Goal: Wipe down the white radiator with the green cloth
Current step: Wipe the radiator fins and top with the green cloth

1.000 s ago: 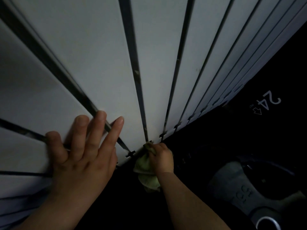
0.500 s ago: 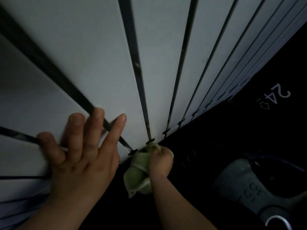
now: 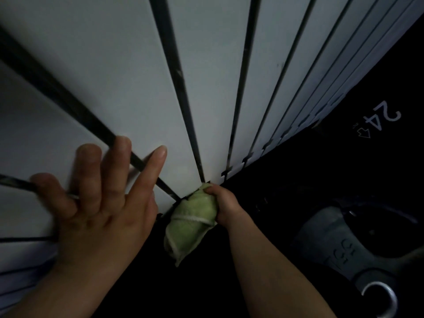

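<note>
A white radiator (image 3: 142, 88) made of flat, long metal panels with narrow dark gaps between them fills the upper and left part of the head view, its panels fanning out from a lower edge near the middle. The left hand (image 3: 107, 210) lies against the panels on the left, its fingers (image 3: 158, 157) straight and spread wide, the tips touching the white surface across two of the dark gaps. The right hand (image 3: 226, 205) is at the radiator's lower edge, its fingers (image 3: 212, 190) curled tightly round a bunched pale-green cloth with a light stitched hem (image 3: 190, 228). The top of the cloth is pushed against the bottom end of a gap between two panels, and the rest hangs down in a loose fold below the hand. To the right the surroundings are very dark; a white printed "24" with a small arrow (image 3: 385, 118) shows there. In the lower right corner sits a grey moulded object with raised digits (image 3: 339, 239), and just below it a shiny metal ring (image 3: 378, 297).
</note>
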Available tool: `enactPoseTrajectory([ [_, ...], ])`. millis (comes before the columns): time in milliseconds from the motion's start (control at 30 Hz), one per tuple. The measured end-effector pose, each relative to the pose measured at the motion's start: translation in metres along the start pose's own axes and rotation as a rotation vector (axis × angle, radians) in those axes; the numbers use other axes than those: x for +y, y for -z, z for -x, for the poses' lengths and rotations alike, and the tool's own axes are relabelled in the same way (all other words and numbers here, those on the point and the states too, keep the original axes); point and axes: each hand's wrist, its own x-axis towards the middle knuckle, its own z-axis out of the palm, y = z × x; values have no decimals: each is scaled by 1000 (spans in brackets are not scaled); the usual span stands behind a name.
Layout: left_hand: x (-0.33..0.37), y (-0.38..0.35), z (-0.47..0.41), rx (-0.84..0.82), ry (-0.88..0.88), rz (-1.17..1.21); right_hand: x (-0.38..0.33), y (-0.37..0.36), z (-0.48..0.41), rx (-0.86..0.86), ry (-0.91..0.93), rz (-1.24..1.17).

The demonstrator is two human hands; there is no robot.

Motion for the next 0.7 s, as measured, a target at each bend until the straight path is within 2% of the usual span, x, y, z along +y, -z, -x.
enactPoseTrajectory([
  [67,0,0,0,-5,16,24,3,-5,7,98,84,60],
  [133,1,-1,1,-10,16,30,11,-10,13,348,349,263],
  [167,1,-1,1,-13,17,26,21,-11,11,411,534,453],
  [233,0,-1,1,-19,24,26,27,-7,9,390,718,762],
  [300,0,-2,2,-26,30,38,24,2,6,320,694,983],
  [367,-1,-3,2,-23,31,32,27,13,-4,318,839,1253],
  [433,-1,-3,2,-10,19,0,26,17,-10,291,892,1376],
  [533,-1,-2,2,23,-2,-36,24,16,-10,241,792,1396],
  [633,1,0,0,48,8,-68,11,5,-1,228,609,1170],
  [700,4,1,0,85,12,-96,-3,3,1,96,394,1011],
])
